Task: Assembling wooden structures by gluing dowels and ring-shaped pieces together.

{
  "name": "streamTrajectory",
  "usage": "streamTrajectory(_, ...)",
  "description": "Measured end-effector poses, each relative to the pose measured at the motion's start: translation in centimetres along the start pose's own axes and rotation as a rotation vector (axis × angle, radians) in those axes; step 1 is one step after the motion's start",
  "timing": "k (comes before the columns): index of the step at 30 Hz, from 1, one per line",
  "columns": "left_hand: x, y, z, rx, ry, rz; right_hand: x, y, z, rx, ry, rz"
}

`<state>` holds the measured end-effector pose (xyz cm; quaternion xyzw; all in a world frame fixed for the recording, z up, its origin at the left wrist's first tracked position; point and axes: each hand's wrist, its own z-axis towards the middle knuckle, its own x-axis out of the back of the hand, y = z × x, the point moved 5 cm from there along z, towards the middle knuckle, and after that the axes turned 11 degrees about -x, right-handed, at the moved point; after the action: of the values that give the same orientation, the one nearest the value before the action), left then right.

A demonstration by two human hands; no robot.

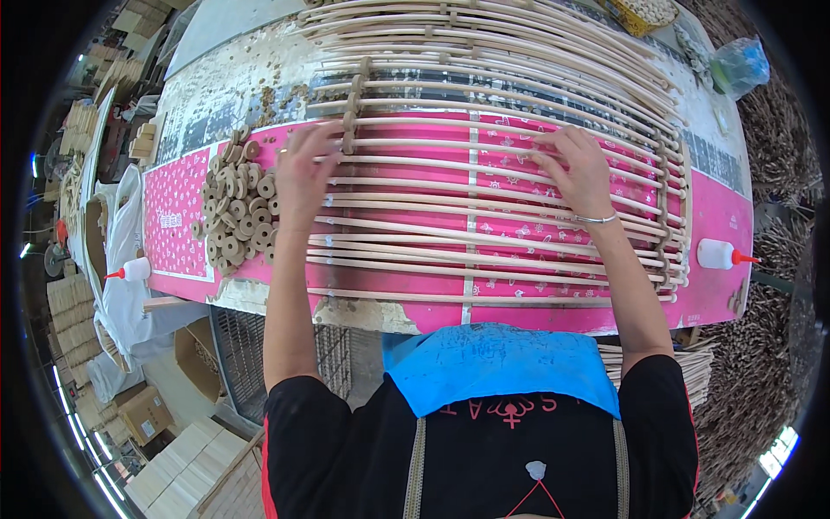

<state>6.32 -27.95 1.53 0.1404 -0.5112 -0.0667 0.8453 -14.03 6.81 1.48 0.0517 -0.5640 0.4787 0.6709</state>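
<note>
Long pale wooden rods (pixel 406 183) lie side by side across a pink patterned sheet. My left hand (pixel 303 164) is closed at the left ends of the rods, thumb and fingers bent together; what lies between them is too small to make out. Just beyond its fingertips, round wooden discs with center holes (pixel 349 130) sit in a row on the rod ends. My right hand (pixel 577 169) pinches one rod between thumb and forefinger, right of the middle. A heap of loose wooden discs (pixel 242 203) lies left of my left hand.
A row of discs (pixel 664 199) joins the rods near their right ends. White glue bottles with red tips stand apart, one bottle (pixel 716 254) at right, another bottle (pixel 135 270) at left. More rods (pixel 484 26) lie at the far side, near a yellow basket (pixel 635 16) and plastic bag (pixel 739 69).
</note>
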Motion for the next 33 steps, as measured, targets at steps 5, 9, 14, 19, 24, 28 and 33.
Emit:
streamTrajectory(5,5.0,-6.6,-3.9,0.372,0.090,0.012,0.6,-0.9,-1.5,0.098,-0.109,0.032)
streamTrajectory(9,4.7,-6.7,-5.2,0.247,-0.168,0.213,-0.4,-0.6,-2.3,0.055,-0.208,0.016)
streamTrajectory(14,4.6,-5.1,-4.4,0.252,-0.381,0.456,-0.9,-0.4,-2.3,0.064,-0.234,0.001)
streamTrajectory(19,4.4,-6.2,-4.7,0.142,-0.348,0.502,-0.9,-0.3,-2.4,0.073,-0.247,0.014)
streamTrajectory(24,4.6,-6.5,-4.3,0.182,-0.446,0.444,-0.3,-0.3,-2.6,-0.008,-0.265,0.095)
streamTrajectory(28,4.7,-6.2,-4.3,0.133,-0.346,0.359,0.0,-0.2,-2.6,-0.059,-0.278,0.160)
streamTrajectory(33,4.2,-7.1,-4.7,0.168,-0.279,0.294,0.1,-0.2,-2.6,-0.089,-0.284,0.190)
